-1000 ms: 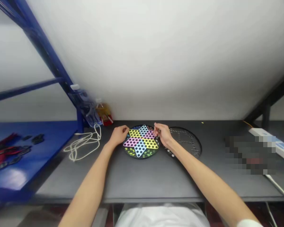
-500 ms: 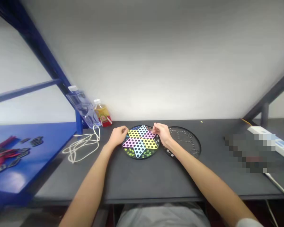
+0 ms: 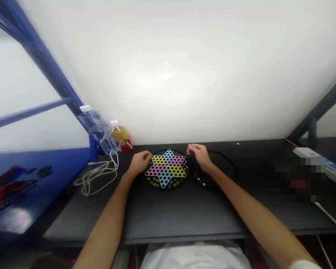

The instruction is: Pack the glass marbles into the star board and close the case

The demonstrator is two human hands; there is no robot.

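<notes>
A round board with a coloured six-pointed star of peg holes [image 3: 167, 170] lies on the dark table [image 3: 179, 213] near the wall. My left hand [image 3: 140, 161] rests with curled fingers against the board's left rim. My right hand [image 3: 201, 156] hovers over the gap between this board and a black round lid or tray [image 3: 221, 168] to its right. Its fingertips are pinched together. What they pinch is too small to see.
Two bottles [image 3: 120, 136] stand at the back left by a blue shelf post [image 3: 93, 149]. A white cable [image 3: 98, 173] lies coiled left of the board. A white power strip [image 3: 322, 166] sits at the far right. A blue shelf [image 3: 22, 186] with red and black items is at the left.
My right hand has lifted off the star board's right edge and moved right, over the black round piece. My left hand has stayed at the left rim.
</notes>
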